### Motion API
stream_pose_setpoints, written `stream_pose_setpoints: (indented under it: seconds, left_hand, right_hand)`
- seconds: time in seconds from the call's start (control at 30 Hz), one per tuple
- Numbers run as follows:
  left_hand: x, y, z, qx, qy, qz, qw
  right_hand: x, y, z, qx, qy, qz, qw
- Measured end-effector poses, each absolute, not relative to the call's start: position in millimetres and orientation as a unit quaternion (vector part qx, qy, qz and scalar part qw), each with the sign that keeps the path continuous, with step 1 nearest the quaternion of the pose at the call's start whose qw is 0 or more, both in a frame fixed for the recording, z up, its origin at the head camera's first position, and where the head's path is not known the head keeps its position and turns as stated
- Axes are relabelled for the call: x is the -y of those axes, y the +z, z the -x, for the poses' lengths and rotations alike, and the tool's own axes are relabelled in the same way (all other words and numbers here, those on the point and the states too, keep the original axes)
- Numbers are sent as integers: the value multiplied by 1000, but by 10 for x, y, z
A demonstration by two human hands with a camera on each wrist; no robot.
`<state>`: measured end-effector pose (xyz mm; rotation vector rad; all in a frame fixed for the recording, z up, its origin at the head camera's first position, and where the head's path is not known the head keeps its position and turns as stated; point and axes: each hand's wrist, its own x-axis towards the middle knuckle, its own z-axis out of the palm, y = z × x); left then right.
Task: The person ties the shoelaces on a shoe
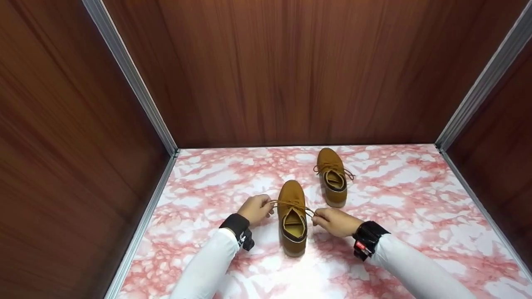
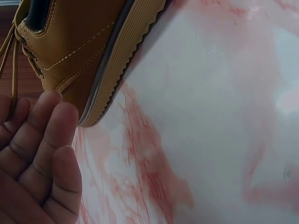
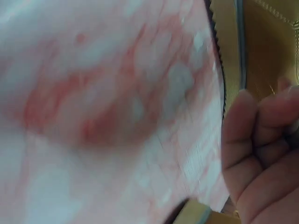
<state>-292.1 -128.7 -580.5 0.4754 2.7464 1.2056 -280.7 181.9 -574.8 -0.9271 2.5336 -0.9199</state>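
A tan lace-up shoe [image 1: 292, 191] stands upright between my hands, toe pointing away; its side and ridged sole fill the upper left of the left wrist view. To its left, my left hand [image 1: 256, 209] pinches a loop of the brown shoelace [image 1: 283, 202] between thumb and finger. On the other side my right hand [image 1: 336, 221] pinches the lace's right part, drawn out from the shoe. The lace crosses over the shoe's tongue between both hands. In the right wrist view the right hand [image 3: 261, 149] is partly cut off, and its grip on the lace is hidden.
A second tan shoe [image 1: 330, 160] stands behind and to the right, its laces spread in loops. Both are on a red-and-white marbled surface [image 1: 216, 178]. Dark wood panels [image 1: 282, 74] with metal edging [image 1: 137, 83] enclose the back and sides.
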Motion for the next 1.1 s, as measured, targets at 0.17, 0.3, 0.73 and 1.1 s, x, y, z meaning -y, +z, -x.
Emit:
stream_pose_setpoints:
  seconds: [0.17,0.3,0.73,1.1]
  left_hand:
    - [1319,-5844,2935,-919,353,-170,36]
    - [1379,-5938,2948,-928,321,-190,-1]
    - [1362,-6111,2842,-870,468,-125,96]
    - [1350,-6049,2611,-858,471,-68,195]
  right_hand:
    - [-1856,-5722,2861,-904,-281,302,111]
    - [-1895,-5771,2895,-920,-243,294,89]
    - [-1932,-5913,2926,-921,-258,280,77]
    - [-1873,-5881,2701,-919,-324,212,69]
